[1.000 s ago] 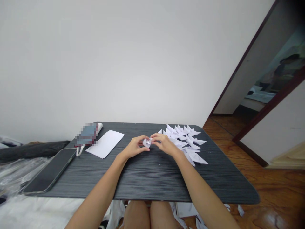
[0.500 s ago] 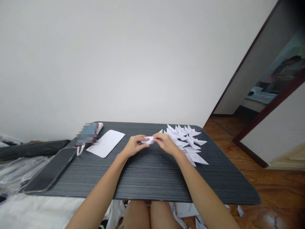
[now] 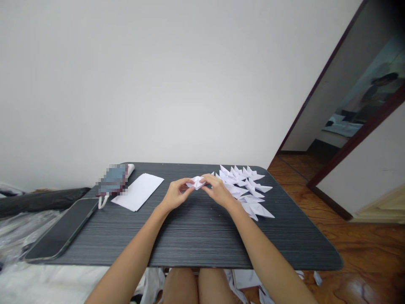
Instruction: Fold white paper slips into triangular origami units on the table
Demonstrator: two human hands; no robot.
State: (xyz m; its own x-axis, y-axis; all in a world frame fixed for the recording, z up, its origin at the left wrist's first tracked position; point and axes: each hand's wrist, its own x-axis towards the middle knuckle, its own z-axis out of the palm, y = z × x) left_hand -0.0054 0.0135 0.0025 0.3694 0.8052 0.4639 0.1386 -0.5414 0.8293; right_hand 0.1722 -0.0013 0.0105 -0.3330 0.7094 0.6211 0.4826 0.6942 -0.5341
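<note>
Both of my hands meet over the middle of the dark table (image 3: 196, 236). Between them is a small folded white paper piece (image 3: 196, 182), pinched from the left by my left hand (image 3: 175, 195) and from the right by my right hand (image 3: 217, 191). The paper is held just above the tabletop and looks partly spread open. Right behind my right hand lies a pile of several folded white paper boats (image 3: 248, 185).
A flat white paper sheet (image 3: 138, 191) lies to the left. Beyond it sit a blurred-out object (image 3: 113, 180) and a dark phone (image 3: 61, 230) near the table's left edge. Paper scraps (image 3: 317, 278) lie on the wooden floor at the right. An open doorway (image 3: 357, 109) stands far right.
My fingers have reworked the paper piece: it went from a small crumpled-looking fold to a wider, spread shape. Both hands stayed in the same spot.
</note>
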